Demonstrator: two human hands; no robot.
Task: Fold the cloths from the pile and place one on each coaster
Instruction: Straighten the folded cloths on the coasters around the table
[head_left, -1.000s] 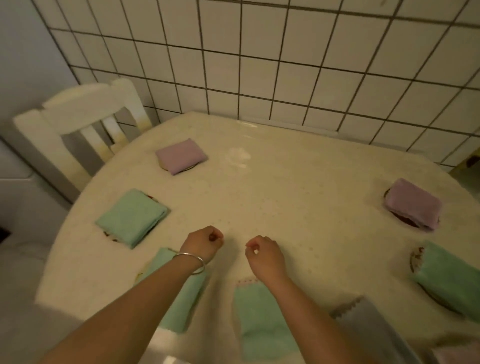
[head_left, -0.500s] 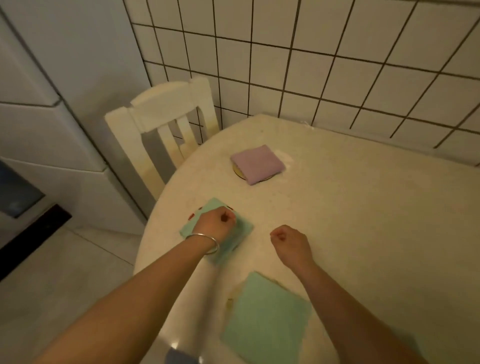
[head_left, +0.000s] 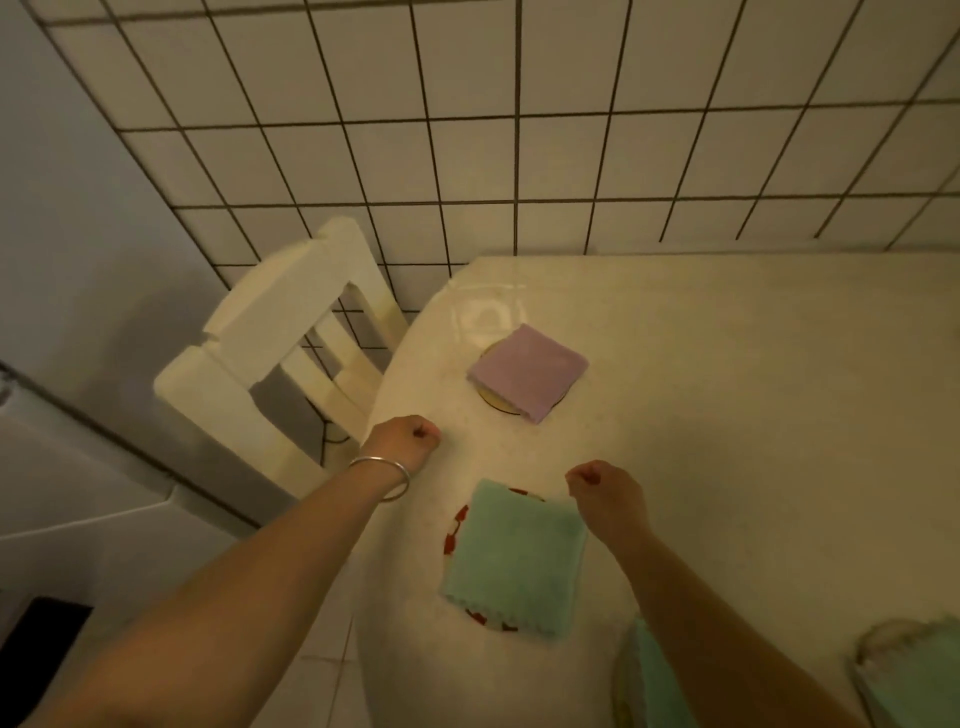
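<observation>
Here, both fisted grips, left hand (head_left: 410, 441) and right hand (head_left: 602, 491), hold nothing above a fluffy square green cloth (head_left: 514, 558).

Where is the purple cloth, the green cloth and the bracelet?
purple cloth (head_left: 527, 371), head view, middle of its folded top.
green cloth (head_left: 514, 558), head view, middle of its top face.
bracelet (head_left: 387, 467), head view, metal band on the left wrist.

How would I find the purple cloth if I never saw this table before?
Start at the white chair by the tiled wall, then look across the table's edge just right of it. The purple cloth lies folded on a yellow coaster, beyond both fists. It is the only purple one; the nearer cloths are green.
</observation>
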